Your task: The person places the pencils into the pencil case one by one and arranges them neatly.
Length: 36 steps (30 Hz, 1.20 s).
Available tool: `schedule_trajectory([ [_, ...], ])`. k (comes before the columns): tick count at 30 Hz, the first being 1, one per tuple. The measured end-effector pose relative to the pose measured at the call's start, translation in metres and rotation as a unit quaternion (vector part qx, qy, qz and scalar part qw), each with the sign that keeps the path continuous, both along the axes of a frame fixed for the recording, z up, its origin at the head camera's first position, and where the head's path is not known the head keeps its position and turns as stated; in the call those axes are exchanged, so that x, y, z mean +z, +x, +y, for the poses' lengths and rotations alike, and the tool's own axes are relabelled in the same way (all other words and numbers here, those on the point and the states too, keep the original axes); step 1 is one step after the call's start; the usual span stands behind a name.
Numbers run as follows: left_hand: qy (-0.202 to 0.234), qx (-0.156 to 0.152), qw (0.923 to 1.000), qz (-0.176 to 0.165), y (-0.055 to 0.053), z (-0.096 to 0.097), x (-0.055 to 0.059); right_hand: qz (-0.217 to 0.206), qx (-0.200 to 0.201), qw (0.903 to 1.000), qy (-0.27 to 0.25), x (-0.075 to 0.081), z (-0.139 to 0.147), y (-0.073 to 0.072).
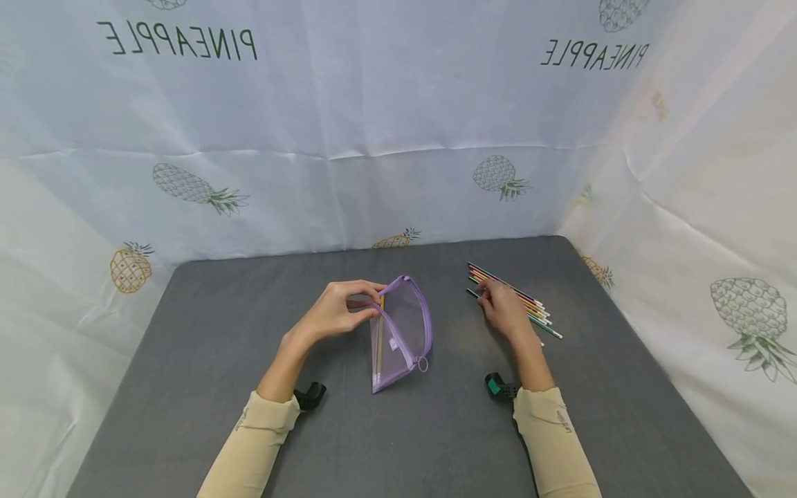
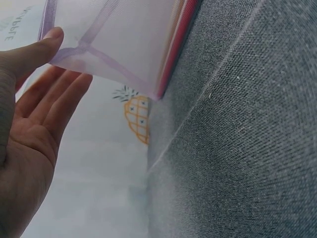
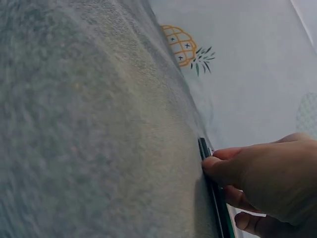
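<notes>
My left hand (image 1: pixel 338 308) pinches the upper left edge of a purple mesh zipper pouch (image 1: pixel 427 325), which gapes at the top. Through its see-through side show a yellow pencil (image 1: pixel 379 346) and, in the left wrist view, a red pencil (image 2: pixel 174 54) along the bottom edge. Over to the right, my right hand (image 1: pixel 506 312) pinches a dark pencil (image 3: pixel 214 191) between thumb and fingers, close to the table surface. Several colored pencils (image 1: pixel 540 310) with white ends lie side by side beneath and beyond that hand, partly hidden by it.
A dark grey cloth covers the table (image 1: pixel 398 443). Behind it and at both sides hangs a white curtain (image 1: pixel 398 200) printed with pineapples. A ring pull (image 1: pixel 423 364) hangs at the pouch's lower right corner. Each wrist carries a small black camera (image 1: pixel 311 396).
</notes>
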<state>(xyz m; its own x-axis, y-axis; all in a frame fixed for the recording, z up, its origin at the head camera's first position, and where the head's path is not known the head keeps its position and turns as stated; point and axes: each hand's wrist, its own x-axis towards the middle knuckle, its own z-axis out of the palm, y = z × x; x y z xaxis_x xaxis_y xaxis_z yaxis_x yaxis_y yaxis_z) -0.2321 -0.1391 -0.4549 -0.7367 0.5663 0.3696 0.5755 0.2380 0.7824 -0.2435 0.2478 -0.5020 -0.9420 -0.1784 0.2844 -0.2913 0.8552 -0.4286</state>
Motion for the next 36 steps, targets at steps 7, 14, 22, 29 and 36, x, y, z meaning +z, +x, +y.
schedule_trajectory([
  [7, 0.001, -0.006, 0.9999, 0.008, 0.0, 0.001, 0.0, 0.017, 0.02, 0.9996, 0.012, 0.006, -0.001, 0.002],
  [14, 0.005, -0.016, 0.9999, 0.004, 0.0, 0.003, 0.003, 0.026, 0.046, 0.9985, -0.012, 0.03, -0.009, 0.006],
  [22, -0.003, -0.014, 0.9999, 0.0, 0.001, 0.003, 0.003, 0.061, 0.065, 0.9872, -0.132, 0.063, -0.026, 0.015],
  [29, -0.006, -0.015, 0.9999, 0.002, 0.001, 0.003, 0.003, 0.079, 0.077, 0.9477, -0.3, 0.08, -0.042, 0.022],
  [36, -0.01, -0.013, 0.9999, 0.002, 0.002, 0.003, 0.002, 0.057, 0.033, 0.896, -0.439, 0.087, -0.065, 0.028],
])
